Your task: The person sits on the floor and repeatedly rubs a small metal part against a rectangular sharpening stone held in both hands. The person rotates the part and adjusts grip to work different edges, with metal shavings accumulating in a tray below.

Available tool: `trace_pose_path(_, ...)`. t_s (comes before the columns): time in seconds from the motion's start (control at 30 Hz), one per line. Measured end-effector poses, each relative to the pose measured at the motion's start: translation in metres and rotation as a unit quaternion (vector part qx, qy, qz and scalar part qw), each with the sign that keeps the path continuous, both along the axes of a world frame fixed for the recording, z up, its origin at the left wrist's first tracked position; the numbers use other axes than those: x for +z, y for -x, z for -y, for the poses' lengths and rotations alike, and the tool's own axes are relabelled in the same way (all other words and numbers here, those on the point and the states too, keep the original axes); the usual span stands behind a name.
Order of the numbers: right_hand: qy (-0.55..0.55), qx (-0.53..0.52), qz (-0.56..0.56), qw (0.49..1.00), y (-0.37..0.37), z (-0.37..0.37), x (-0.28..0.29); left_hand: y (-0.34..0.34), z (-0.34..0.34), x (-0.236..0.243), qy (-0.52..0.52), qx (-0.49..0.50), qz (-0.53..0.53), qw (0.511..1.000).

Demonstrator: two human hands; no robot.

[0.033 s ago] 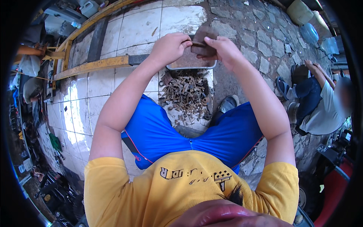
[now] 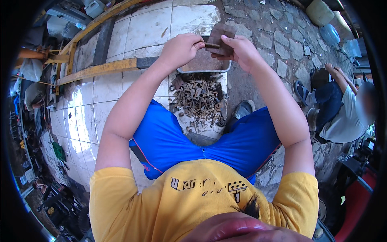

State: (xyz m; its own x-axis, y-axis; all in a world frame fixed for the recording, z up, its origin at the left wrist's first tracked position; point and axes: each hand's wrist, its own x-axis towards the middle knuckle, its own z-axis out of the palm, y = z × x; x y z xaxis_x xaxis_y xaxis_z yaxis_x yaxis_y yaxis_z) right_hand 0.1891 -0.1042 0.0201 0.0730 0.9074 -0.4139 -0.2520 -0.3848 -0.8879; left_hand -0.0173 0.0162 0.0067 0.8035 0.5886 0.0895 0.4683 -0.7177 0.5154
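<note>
Above a metal tray (image 2: 204, 71), my left hand (image 2: 180, 50) pinches one end of a thin rusty bolt (image 2: 212, 45). The bolt points sideways to the right, across a brown sheet of sandpaper (image 2: 223, 32). My right hand (image 2: 244, 51) is closed on that sheet, thumb on top and fingers underneath. The bolt's far end lies against the sheet near my right fingers. Between my knees and the tray, a pile of rusty bolts and nuts (image 2: 198, 97) lies on the tiles.
A yellow metal frame (image 2: 98, 71) lies to the left on white tiles. Stone paving (image 2: 278, 44) runs along the right, where another person (image 2: 346, 101) sits. Plastic containers (image 2: 330, 35) stand at the far right. A red machine part (image 2: 358, 201) is near right.
My right hand and the sandpaper have shifted slightly away and to the right, and the sheet's angle differs. More of the bolt shows. My left hand has barely moved.
</note>
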Motion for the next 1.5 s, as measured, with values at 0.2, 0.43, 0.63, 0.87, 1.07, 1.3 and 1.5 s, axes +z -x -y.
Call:
trace_pose_path(0.2, 0.017, 0.001, 0.030, 0.999, 0.009, -0.001, -0.003, 0.001, -0.001, -0.004, -0.001, -0.014, 0.027, 1.000)
trace_pose_path(0.43, -0.011, 0.004, 0.039, 0.999, 0.001, -0.004, -0.004, -0.001, -0.002, -0.002, 0.002, 0.012, 0.034, 0.999)
trace_pose_path(0.63, -0.060, 0.007, 0.130, 0.990, -0.008, -0.007, -0.011, -0.001, -0.002, -0.002, 0.048, -0.007, 0.054, 0.997)
trace_pose_path(0.87, -0.064, -0.003, 0.104, 0.993, -0.006, -0.008, -0.018, 0.000, -0.020, -0.034, 0.104, -0.068, 0.090, 0.988)
trace_pose_path(1.07, -0.077, -0.028, 0.127, 0.988, -0.007, -0.008, -0.016, -0.002, -0.015, -0.020, 0.141, -0.056, 0.058, 0.987)
trace_pose_path(1.3, -0.030, -0.006, 0.045, 0.999, -0.004, -0.006, -0.007, -0.002, -0.013, -0.020, 0.106, -0.052, 0.086, 0.989)
trace_pose_path(1.5, 0.000, 0.011, -0.031, 0.999, -0.006, -0.004, -0.010, -0.001, -0.009, -0.015, 0.033, -0.057, 0.055, 0.996)
